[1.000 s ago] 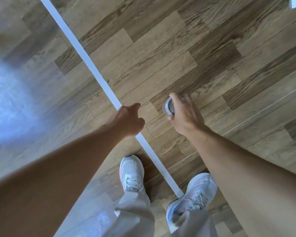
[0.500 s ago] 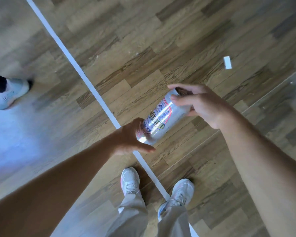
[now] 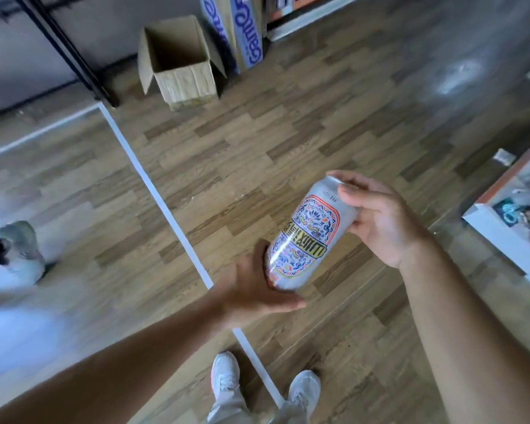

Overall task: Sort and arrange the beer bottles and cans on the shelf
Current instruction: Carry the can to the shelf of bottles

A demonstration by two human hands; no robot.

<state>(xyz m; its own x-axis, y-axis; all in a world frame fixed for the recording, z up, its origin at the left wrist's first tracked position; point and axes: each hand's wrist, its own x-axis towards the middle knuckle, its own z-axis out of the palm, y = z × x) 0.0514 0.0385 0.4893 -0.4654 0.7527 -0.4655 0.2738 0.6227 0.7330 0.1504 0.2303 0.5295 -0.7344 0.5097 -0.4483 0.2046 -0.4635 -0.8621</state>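
Held in the air between both hands, tilted, label side up: a silver aluminium beer can with a blue, red and yellow ornamental label (image 3: 309, 237). Not on any shelf yet, well above the brown wood-pattern floor (image 3: 318, 123).

Cupped from below at its lower end by the left hand (image 3: 251, 292), with palm open and fingers kept together under the base. Pinched at its upper end by the right hand (image 3: 377, 221), fingertips on the rim and thumb on the side.

One second ago: gripped by the right hand alone, low and seen end-on, with the left hand loosely closed and empty. Half a second ago: already supported by both hands. Now lifted higher and turned so that the label can be read. Also a raised view, with more of the room inside it.

Probably a check of the brand before sorting, so pickup done and placing still to come.

Further out: a white tape line (image 3: 153, 191) across the floor, passing just left of the can and down between two white sneakers (image 3: 225, 377). Far ahead, an open brown cardboard box (image 3: 181, 65), empty as far as visible, with a blue printed carton (image 3: 245, 32) just beside it. At the right edge, a low white-edged shelf with colourful items (image 3: 502, 221), too blurred to identify. Possibly the destination, but not certain. At the left edge, another person's grey shoe (image 3: 22, 249), well apart.
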